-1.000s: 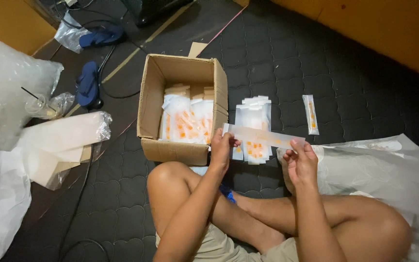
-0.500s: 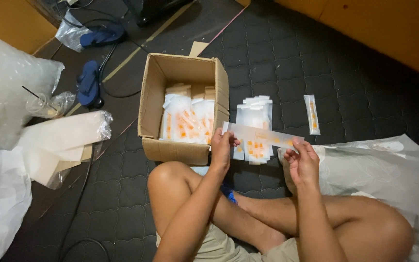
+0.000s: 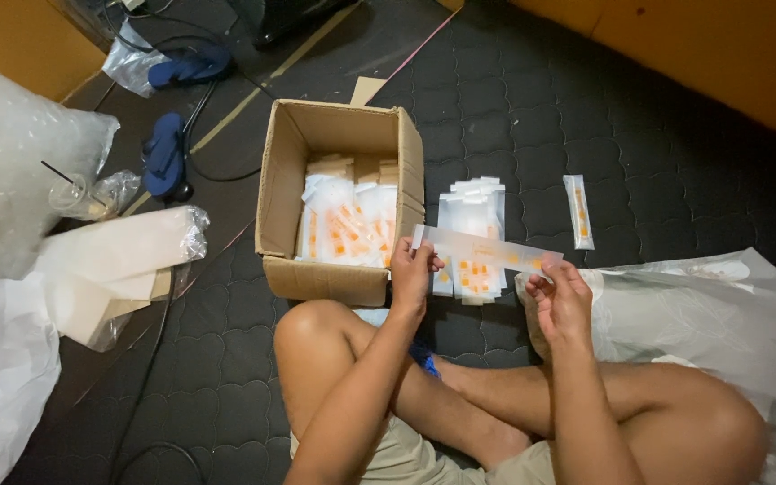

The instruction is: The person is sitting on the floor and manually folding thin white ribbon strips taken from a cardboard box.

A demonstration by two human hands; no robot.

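Head view shows a person seated cross-legged on a dark quilted mat (image 3: 541, 117). Left hand (image 3: 412, 274) pinches the left end of a long clear sleeve (image 3: 485, 251), fingers closed on its edge. Right hand (image 3: 560, 292) grips the right end of the same sleeve, fingers closed on it. Sleeve is held level above the mat, just in front of the knees, and carries small orange marks; its contents cannot be made out.

Open cardboard box (image 3: 343, 135) stands on the mat just left of the left hand, flaps up, holding more clear packets with orange marks (image 3: 348, 229). Stack of similar packets (image 3: 471, 211) lies on the mat just right of the box, partly behind the held sleeve. Single packet (image 3: 578, 211) lies apart, further right. Large clear plastic bag (image 3: 720, 305) lies beside the right knee.

At left: crumpled plastic bags (image 3: 20, 153), a clear cup with a straw (image 3: 69, 193), a white wrapped bundle (image 3: 119, 256), two blue sandals (image 3: 165, 153) and black cables (image 3: 217, 171). Orange wall (image 3: 720, 54) runs along the far right.
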